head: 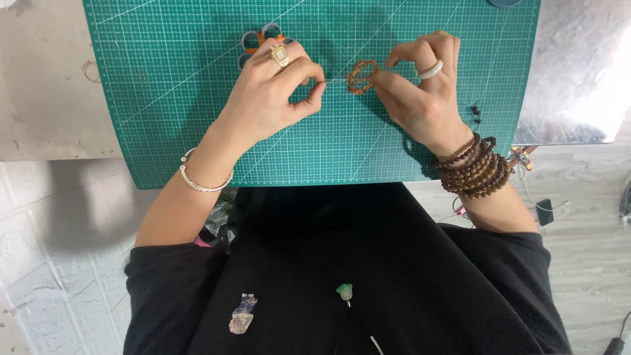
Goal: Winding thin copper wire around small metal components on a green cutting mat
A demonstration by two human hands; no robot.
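My left hand (273,92) hovers over a green cutting mat (164,98), thumb and forefinger pinched on a thin needle or thread that runs toward a small loop of orange-brown beads (362,75). My right hand (420,89) pinches that bead loop from the right side. A gold ring sits on the left hand, a white ring on the right. The left wrist wears a silver bangle (204,181), the right wrist several brown bead bracelets (476,167).
Scissors with grey and orange handles (257,41) lie on the mat behind my left hand. A few dark beads (474,113) rest near the mat's right edge. A shiny metal sheet (578,72) lies at right. Small pendants (242,314) and a green charm (344,291) rest on my black clothing.
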